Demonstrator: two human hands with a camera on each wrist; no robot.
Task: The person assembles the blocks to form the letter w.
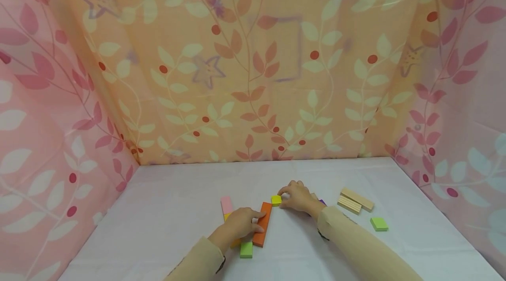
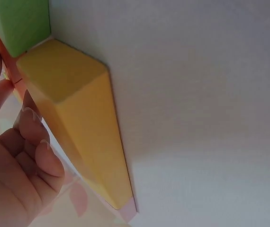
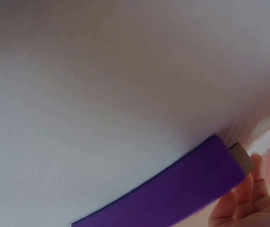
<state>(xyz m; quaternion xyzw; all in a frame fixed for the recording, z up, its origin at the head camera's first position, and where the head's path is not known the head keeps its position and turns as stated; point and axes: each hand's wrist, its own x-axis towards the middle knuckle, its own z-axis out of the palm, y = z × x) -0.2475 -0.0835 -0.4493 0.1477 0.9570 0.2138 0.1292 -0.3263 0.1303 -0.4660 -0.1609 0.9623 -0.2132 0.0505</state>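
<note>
My left hand [image 1: 240, 223] rests its thumb and forefinger on a long orange-red block [image 1: 263, 225], while its other fingers bend inward in the left wrist view. Beneath this hand lies a long yellow-orange block [image 2: 87, 127], partly hidden in the head view. A green block [image 1: 246, 250] sits at the near end, and a pink block [image 1: 226, 205] at the far end. Farther off, my right hand [image 1: 299, 197] pinches a small yellow block [image 1: 276, 201] near the orange-red one's far end. A purple block [image 3: 173, 189] with a wooden block [image 3: 242, 158] behind it lies below the right hand.
To the right, two plain wooden blocks [image 1: 357, 199] lie side by side, one of them grooved. A light green square block [image 1: 379, 224] lies nearer. Patterned curtains [image 1: 253, 96] enclose the white-covered table [image 1: 178, 193] at the back and both sides.
</note>
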